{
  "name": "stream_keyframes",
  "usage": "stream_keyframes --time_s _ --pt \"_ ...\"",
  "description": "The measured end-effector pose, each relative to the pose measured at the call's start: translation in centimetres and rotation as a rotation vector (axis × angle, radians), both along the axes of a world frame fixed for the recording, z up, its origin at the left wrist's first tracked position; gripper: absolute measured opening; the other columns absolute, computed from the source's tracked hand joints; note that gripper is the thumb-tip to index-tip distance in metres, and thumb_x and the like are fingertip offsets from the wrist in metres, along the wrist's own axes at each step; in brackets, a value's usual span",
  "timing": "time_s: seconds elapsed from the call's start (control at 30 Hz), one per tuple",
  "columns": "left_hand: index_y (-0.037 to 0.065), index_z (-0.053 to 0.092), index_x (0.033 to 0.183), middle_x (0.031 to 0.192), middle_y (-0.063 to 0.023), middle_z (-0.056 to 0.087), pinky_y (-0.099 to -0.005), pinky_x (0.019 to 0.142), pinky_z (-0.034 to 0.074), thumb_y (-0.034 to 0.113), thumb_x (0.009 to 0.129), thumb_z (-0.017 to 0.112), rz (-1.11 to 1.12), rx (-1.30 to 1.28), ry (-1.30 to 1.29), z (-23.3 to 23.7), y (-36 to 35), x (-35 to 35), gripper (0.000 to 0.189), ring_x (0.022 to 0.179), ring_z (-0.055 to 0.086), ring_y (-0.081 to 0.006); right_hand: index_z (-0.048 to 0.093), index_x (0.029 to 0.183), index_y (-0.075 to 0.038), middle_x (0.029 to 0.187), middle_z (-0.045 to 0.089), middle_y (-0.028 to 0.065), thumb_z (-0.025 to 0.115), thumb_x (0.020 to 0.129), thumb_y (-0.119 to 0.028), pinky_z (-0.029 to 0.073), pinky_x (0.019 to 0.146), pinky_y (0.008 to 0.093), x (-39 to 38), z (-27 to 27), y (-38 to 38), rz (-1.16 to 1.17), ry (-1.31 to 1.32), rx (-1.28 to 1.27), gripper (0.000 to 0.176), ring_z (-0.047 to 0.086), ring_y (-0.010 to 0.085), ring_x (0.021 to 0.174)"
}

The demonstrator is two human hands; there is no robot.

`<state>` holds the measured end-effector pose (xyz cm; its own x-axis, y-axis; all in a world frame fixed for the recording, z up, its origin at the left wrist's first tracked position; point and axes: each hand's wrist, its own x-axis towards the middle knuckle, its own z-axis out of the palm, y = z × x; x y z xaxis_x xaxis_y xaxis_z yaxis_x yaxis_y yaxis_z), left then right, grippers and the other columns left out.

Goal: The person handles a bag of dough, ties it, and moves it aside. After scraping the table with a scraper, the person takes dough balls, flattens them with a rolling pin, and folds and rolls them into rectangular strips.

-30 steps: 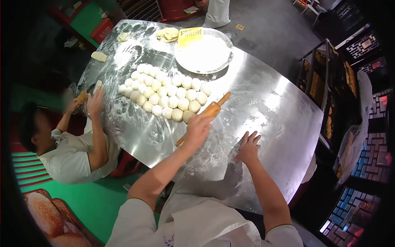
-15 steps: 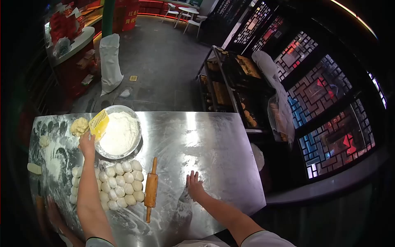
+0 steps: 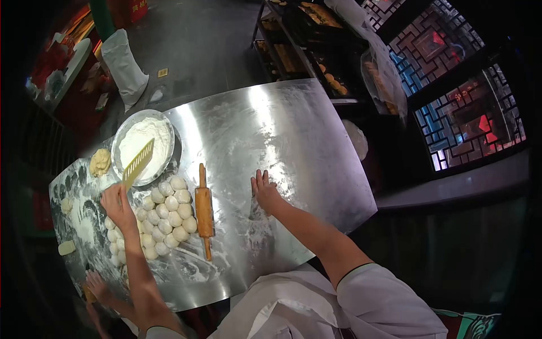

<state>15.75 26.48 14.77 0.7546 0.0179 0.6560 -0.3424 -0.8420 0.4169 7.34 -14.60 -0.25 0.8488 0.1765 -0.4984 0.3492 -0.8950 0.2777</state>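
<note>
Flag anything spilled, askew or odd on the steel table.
Nothing damaged. Loose flour is smeared over the table, thickest at its left end beside the dough balls, more like dusting than a spill. The rolling pin lies flat beside them. The left hand holds a yellow scraper by the flour bowl.

Commercial bakery kitchen, open to a shop floor.
Steel worktop [image 3: 282,130] dusted with flour. On it: a bowl [image 3: 115,148] full of flour, a yellow scraper [image 3: 138,164] over its rim, packed rows of dough balls [image 3: 166,212], and a wooden rolling pin [image 3: 204,209] just beside them. Rack [image 3: 293,51] behind holds trays of baked goods, partly under plastic. White sack [image 3: 125,65] stands on the concrete floor. Lattice windows [image 3: 468,113] lit red on the right.
</note>
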Motion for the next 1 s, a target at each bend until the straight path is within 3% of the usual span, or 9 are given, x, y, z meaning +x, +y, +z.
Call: stream_keyframes --time_s 0.13,0.2,0.33,0.4,0.47,0.57,0.7,0.87,1.0 --pt "0.001 0.062 0.086 0.085 -0.0102 0.060 -0.0374 0.083 0.040 0.005 0.089 0.062 -0.240 -0.106 0.215 0.0 -5.6 -6.7 0.005 0.086 0.054 -0.0278 0.021 0.153 -0.002 0.156 0.020 0.0270 0.086 0.066 -0.041 0.045 0.103 0.0473 0.8 3.0 -2.0 -0.166 0.059 0.368 0.115 0.026 0.0443 0.143" --pt "0.001 0.061 0.085 0.085 -0.0109 0.060 -0.0382 0.079 0.041 0.002 0.085 0.062 -0.331 -0.066 0.284 -0.1 -8.5 -9.6 0.002 0.082 0.053 -0.0286 0.024 0.153 -0.008 0.156 0.026 0.0190 0.077 0.078 -0.045 0.040 0.109 0.0448 0.7 7.5 -3.1 -0.704 0.472 1.359 0.099 0.029 0.0360 0.143" --pt "-0.001 0.062 0.088 0.085 -0.0113 0.060 -0.0378 0.078 0.042 0.001 0.086 0.061 -0.450 -0.171 0.411 -1.7 -15.1 -13.1 0.003 0.083 0.053 -0.0289 0.044 0.144 -0.008 0.141 0.050 0.0181 0.068 0.086 -0.049 0.045 0.101 0.0410 -3.8 9.9 -2.2 -0.078 0.343 1.353 0.075 0.053 0.0305 0.124" --pt "-0.001 0.063 0.090 0.086 -0.0109 0.061 -0.0371 0.079 0.043 0.002 0.088 0.060 -0.484 -0.227 0.485 -3.0 -18.3 -14.0 0.005 0.084 0.054 -0.0281 0.058 0.131 -0.004 0.122 0.064 0.0193 0.067 0.087 -0.048 0.048 0.093 0.0410 -5.7 11.3 -3.0 -0.407 0.625 1.240 0.063 0.062 0.0290 0.109" --pt "-0.002 0.063 0.099 0.090 -0.0097 0.063 -0.0329 0.080 0.046 0.003 0.092 0.058 -0.421 -0.471 0.646 -3.8 -21.4 -14.2 0.010 0.091 0.057 -0.0248 0.063 0.122 -0.002 0.101 0.071 0.0136 0.068 0.089 -0.042 0.051 0.083 0.0382 -8.5 8.6 -4.5 -0.523 0.369 1.086 0.053 0.067 0.0228 0.092" --pt "-0.002 0.063 0.105 0.091 -0.0088 0.065 -0.0286 0.078 0.048 0.008 0.092 0.061 -0.343 -0.514 0.855 -6.6 -22.3 -14.6 0.016 0.089 0.060 -0.0190 0.066 0.112 0.000 0.092 0.067 0.0031 0.066 0.092 -0.029 0.052 0.074 0.0293 -15.2 5.7 -12.1 -1.278 0.057 1.564 0.036 0.063 0.0093 0.081" --pt "0.000 0.063 0.096 0.077 -0.0078 0.063 -0.0316 0.068 0.048 0.014 0.086 0.068 -0.311 -0.348 1.204 -13.3 -19.6 -16.5 0.017 0.069 0.060 -0.0165 0.063 0.111 0.000 0.094 0.066 0.0044 0.060 0.095 -0.013 0.053 0.069 0.0300 -25.6 3.3 -25.2 -1.912 -0.869 1.617 0.022 0.066 0.0152 0.080" --pt "0.002 0.060 0.084 0.074 -0.0128 0.063 -0.0368 0.065 0.048 0.022 0.080 0.072 -0.311 -0.023 1.377 -14.4 -17.1 -20.3 0.023 0.068 0.062 -0.0250 0.062 0.113 0.003 0.098 0.066 0.0071 0.061 0.091 -0.006 0.054 0.076 0.0338 -30.8 -0.2 -34.3 -2.173 -1.019 1.264 0.024 0.067 0.0192 0.085" --pt "0.003 0.056 0.080 0.073 -0.0174 0.064 -0.0444 0.066 0.048 0.026 0.078 0.073 -0.125 0.277 1.429 -14.1 -15.6 -22.3 0.028 0.074 0.064 -0.0365 0.060 0.113 -0.001 0.099 0.065 0.0084 0.063 0.089 -0.007 0.057 0.068 0.0369 -22.6 -4.0 -40.6 -1.972 -1.017 1.391 0.025 0.068 0.0214 0.082"
